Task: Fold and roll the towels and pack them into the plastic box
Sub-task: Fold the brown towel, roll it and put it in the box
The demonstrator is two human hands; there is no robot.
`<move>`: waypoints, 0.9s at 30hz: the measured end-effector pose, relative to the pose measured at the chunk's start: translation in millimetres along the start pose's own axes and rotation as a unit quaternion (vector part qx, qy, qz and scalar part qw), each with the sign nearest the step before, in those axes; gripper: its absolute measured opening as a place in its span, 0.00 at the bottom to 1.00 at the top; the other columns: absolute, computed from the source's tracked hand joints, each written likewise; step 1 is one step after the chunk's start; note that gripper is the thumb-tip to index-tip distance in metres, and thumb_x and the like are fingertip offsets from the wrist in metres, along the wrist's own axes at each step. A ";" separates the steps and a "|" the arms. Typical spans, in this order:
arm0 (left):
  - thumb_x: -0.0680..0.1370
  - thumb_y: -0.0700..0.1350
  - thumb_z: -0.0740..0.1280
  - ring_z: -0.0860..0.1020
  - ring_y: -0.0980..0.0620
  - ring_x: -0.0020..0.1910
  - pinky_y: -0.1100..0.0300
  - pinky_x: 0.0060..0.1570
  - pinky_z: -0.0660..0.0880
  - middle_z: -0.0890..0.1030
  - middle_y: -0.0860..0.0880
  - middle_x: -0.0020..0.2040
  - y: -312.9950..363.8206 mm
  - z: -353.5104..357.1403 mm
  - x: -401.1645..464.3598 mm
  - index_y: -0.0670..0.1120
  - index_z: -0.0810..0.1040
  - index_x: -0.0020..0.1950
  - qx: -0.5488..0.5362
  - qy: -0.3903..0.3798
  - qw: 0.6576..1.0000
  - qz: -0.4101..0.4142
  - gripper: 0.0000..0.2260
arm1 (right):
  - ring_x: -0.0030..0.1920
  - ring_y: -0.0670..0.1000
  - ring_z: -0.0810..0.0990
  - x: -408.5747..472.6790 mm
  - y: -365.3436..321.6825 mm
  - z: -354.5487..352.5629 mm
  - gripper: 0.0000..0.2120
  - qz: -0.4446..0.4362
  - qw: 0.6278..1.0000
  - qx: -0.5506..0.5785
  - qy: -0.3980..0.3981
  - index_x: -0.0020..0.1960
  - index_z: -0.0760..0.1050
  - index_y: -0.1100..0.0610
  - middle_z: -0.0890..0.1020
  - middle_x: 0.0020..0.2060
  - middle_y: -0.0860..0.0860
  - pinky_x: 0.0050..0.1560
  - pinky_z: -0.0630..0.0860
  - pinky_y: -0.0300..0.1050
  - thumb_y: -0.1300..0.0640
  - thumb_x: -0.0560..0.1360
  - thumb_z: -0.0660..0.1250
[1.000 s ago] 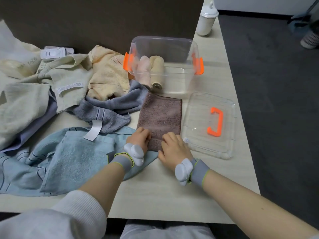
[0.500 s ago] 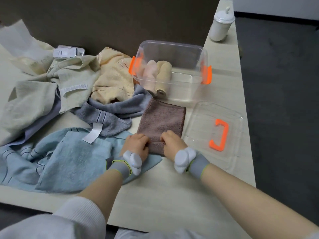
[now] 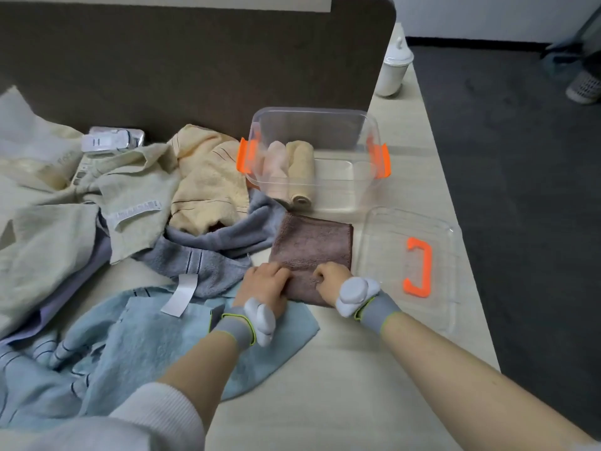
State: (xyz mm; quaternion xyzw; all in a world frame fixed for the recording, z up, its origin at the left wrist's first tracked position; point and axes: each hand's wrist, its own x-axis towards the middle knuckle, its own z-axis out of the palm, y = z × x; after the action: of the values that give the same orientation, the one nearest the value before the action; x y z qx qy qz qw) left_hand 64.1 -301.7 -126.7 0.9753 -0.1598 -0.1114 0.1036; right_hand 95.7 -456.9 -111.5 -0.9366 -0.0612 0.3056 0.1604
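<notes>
Brown towel (image 3: 313,244): folded flat on counter (image 3: 341,369), near edge curled for rolling
Left hand (image 3: 265,284): gripping the roll's left end
Right hand (image 3: 331,279): gripping its right end
Plastic box (image 3: 313,157): open beyond, two rolls inside

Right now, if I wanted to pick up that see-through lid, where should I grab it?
Probably by its orange handle. The clear lid lies flat on the table to the right of the brown towel, handle facing up, and nothing covers it. Come straight down from above and curl your fingers under the handle's long bar; the flat rim looks harder to grip.
</notes>
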 end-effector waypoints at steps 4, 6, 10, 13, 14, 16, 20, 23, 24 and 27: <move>0.75 0.43 0.59 0.75 0.42 0.58 0.55 0.52 0.72 0.78 0.42 0.57 -3.7 -6.2 24.1 0.41 0.75 0.57 -0.038 -0.075 0.994 -0.067 0.13 | 0.40 0.58 0.80 -13.8 -0.8 33.1 0.09 -0.114 0.975 -0.074 0.176 0.40 0.78 0.59 0.79 0.39 0.55 0.44 0.75 0.44 0.62 0.61 0.63; 0.77 0.43 0.60 0.74 0.43 0.61 0.56 0.55 0.71 0.77 0.42 0.61 -4.7 -11.2 37.2 0.42 0.74 0.61 -0.044 -0.103 0.990 -0.083 0.14 | 0.32 0.53 0.79 -14.7 1.6 38.3 0.08 -0.128 0.966 -0.103 0.199 0.33 0.77 0.55 0.78 0.33 0.51 0.38 0.72 0.39 0.57 0.55 0.63; 0.70 0.47 0.57 0.77 0.41 0.53 0.54 0.51 0.68 0.79 0.42 0.51 -4.1 0.2 37.8 0.41 0.79 0.52 0.015 -0.011 0.999 -0.029 0.17 | 0.54 0.57 0.77 1.8 2.5 23.3 0.15 -0.080 0.984 -0.084 0.138 0.51 0.77 0.63 0.78 0.51 0.58 0.52 0.75 0.45 0.65 0.70 0.56; 0.54 0.51 0.66 0.81 0.45 0.38 0.56 0.45 0.64 0.79 0.48 0.38 -2.2 4.2 26.6 0.45 0.80 0.42 0.096 0.003 0.995 0.025 0.20 | 0.66 0.56 0.70 21.4 0.0 3.9 0.17 -0.014 0.997 0.035 0.074 0.63 0.73 0.61 0.74 0.64 0.57 0.63 0.65 0.42 0.63 0.74 0.62; 0.52 0.51 0.70 0.81 0.46 0.40 0.57 0.46 0.66 0.79 0.48 0.40 -1.8 5.7 27.6 0.46 0.80 0.45 0.120 -0.006 0.992 0.025 0.23 | 0.65 0.55 0.71 25.5 0.3 -0.6 0.17 0.001 0.995 0.068 0.074 0.62 0.74 0.60 0.75 0.63 0.56 0.62 0.65 0.40 0.63 0.74 0.63; 0.63 0.45 0.71 0.77 0.44 0.54 0.54 0.53 0.69 0.77 0.45 0.52 0.3 -2.3 32.9 0.44 0.75 0.55 0.093 -0.070 0.993 -0.001 0.21 | 0.63 0.55 0.72 23.2 0.2 0.5 0.17 0.010 0.993 0.086 0.086 0.61 0.74 0.60 0.75 0.61 0.56 0.61 0.64 0.40 0.64 0.72 0.62; 0.73 0.42 0.63 0.75 0.44 0.59 0.57 0.55 0.72 0.78 0.45 0.59 -0.3 -12.1 52.2 0.45 0.75 0.58 -0.018 -0.143 0.984 -0.108 0.14 | 0.43 0.53 0.70 7.5 5.1 30.2 0.16 -0.113 0.967 -0.053 0.223 0.42 0.74 0.56 0.79 0.38 0.53 0.42 0.66 0.42 0.58 0.59 0.52; 0.70 0.43 0.64 0.76 0.43 0.55 0.57 0.49 0.66 0.77 0.46 0.54 -3.1 -6.8 44.5 0.44 0.75 0.54 0.022 -0.064 0.995 -0.067 0.13 | 0.45 0.55 0.74 13.3 2.2 27.1 0.13 -0.102 0.973 -0.081 0.193 0.43 0.75 0.58 0.80 0.40 0.54 0.43 0.75 0.43 0.62 0.61 0.58; 0.66 0.44 0.65 0.77 0.43 0.51 0.56 0.47 0.62 0.77 0.47 0.50 -4.5 -2.8 39.6 0.45 0.76 0.50 0.078 -0.001 0.996 -0.037 0.14 | 0.53 0.57 0.76 16.5 -1.5 16.5 0.15 -0.079 0.984 -0.055 0.152 0.51 0.76 0.59 0.80 0.48 0.56 0.52 0.75 0.44 0.65 0.66 0.60; 0.56 0.46 0.66 0.80 0.44 0.44 0.55 0.45 0.59 0.77 0.48 0.43 -7.9 3.5 30.8 0.46 0.78 0.47 0.117 0.035 0.992 -0.032 0.20 | 0.65 0.55 0.73 32.0 -8.8 -4.0 0.18 0.002 0.995 0.081 0.058 0.60 0.75 0.53 0.76 0.63 0.53 0.62 0.68 0.40 0.64 0.72 0.61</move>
State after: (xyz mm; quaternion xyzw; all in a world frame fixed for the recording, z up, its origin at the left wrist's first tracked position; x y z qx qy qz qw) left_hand 94.0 -305.2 -137.6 0.9887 -0.1364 -0.0608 -0.0094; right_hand 123.7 -443.0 -123.2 -0.9367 -0.0251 0.2552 0.2384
